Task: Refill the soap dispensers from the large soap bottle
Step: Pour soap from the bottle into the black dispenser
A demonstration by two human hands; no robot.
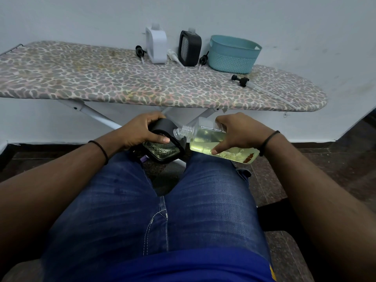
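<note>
My right hand [240,133] grips the large clear soap bottle [205,139], which lies tipped almost flat with yellowish liquid inside. Its open neck touches the top of a black dispenser [164,151] with a clear patterned window. My left hand [142,131] holds that dispenser tilted above my left knee. On the ironing board [101,84] stand a white dispenser [156,45] and a second black dispenser [189,47], both uncapped. Three pump heads [140,51] [173,57] [203,60] lie beside them. A black pump [241,80] with a long tube lies further right.
A teal plastic basket [234,53] sits at the back right of the board, next to the wall. The board's white legs [97,117] cross just behind my hands. I sit with jeans-clad knees under both objects; dark floor lies to either side.
</note>
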